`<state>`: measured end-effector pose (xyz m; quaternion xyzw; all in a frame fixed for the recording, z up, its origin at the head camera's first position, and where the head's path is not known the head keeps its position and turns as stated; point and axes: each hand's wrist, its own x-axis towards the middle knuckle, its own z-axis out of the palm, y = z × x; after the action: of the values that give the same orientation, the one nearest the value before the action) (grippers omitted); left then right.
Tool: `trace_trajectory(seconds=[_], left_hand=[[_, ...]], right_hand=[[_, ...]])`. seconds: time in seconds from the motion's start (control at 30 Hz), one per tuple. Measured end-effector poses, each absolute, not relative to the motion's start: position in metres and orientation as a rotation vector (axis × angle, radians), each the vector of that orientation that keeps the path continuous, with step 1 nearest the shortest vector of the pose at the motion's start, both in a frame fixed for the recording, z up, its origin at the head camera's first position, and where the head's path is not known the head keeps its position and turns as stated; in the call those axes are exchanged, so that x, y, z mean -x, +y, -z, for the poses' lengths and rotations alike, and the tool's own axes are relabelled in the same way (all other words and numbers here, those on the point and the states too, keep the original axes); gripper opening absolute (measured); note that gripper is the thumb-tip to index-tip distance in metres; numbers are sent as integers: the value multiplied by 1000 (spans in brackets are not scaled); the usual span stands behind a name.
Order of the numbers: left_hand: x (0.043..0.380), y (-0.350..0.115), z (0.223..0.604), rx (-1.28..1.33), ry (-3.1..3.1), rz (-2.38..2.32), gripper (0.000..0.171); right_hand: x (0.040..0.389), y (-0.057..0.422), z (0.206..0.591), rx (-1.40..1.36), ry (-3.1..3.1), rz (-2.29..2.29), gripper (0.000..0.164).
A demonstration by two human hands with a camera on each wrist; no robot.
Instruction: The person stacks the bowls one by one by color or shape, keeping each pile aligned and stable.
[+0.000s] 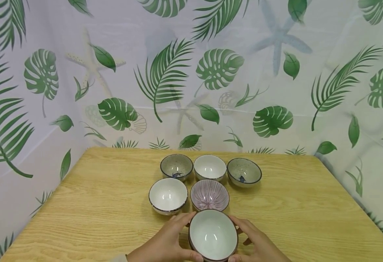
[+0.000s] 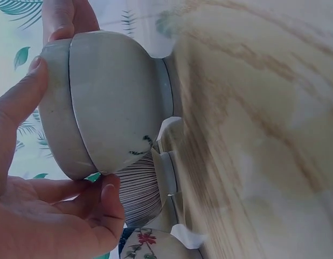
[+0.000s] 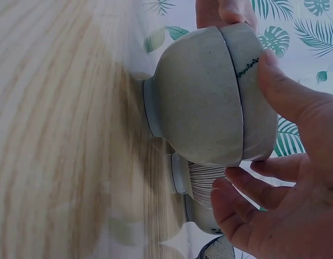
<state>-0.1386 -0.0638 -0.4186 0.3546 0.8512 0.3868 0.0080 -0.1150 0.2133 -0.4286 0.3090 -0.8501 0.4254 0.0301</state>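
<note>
At the front of the table, my left hand [image 1: 166, 242] and right hand [image 1: 260, 244] hold two nested bowls from both sides. The upper bowl [image 1: 213, 233] has a white inside and a dark rim. Its lower mate [image 2: 115, 97] shows a plain pale outside with a small green mark, its foot right at the wood. Both thumbs lie on the near side of the stack, and the other fingers reach round its sides near the rims. Just behind the stack sits a purple-striped bowl [image 1: 210, 194], partly overlapped by it in the head view.
Left of the striped bowl stands a white bowl [image 1: 168, 195] with a dark rim. Farther back, a row holds a grey speckled bowl [image 1: 176, 165], a white bowl [image 1: 210, 166] and another grey bowl [image 1: 244, 171]. The wooden table [image 1: 309, 211] meets a leaf-printed cloth [image 1: 184, 91] behind.
</note>
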Motion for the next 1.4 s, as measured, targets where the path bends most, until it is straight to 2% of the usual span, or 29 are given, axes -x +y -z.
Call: trace_trajectory(seconds=[0.33, 0.5, 0.7, 0.93, 1.13, 1.27, 1.4], left_hand=[[136, -62, 417, -1050, 2549, -1305, 99], [136, -63, 418, -1038, 2509, -1309, 99], [138, -66, 410, -996, 2518, -1235, 84], [145, -74, 393, -1162, 2534, -1197, 59], [160, -78, 381, -1150, 2512, -1379, 45], [170, -77, 373, -1089, 2479, -1551, 39], [177, -73, 366, -965, 2396, -1734, 42]], right_hand=[[114, 217, 424, -1024, -2636, -1405, 83], [113, 220, 419, -1088, -2697, -1438, 71], [110, 221, 409, -979, -2848, -1355, 52], [114, 222, 399, -773, -2894, -1477, 47], [127, 225, 390, -543, -2836, -1706, 47], [134, 223, 384, -456, -2713, -1762, 44], [141, 221, 381, -454, -2590, -1818, 41]])
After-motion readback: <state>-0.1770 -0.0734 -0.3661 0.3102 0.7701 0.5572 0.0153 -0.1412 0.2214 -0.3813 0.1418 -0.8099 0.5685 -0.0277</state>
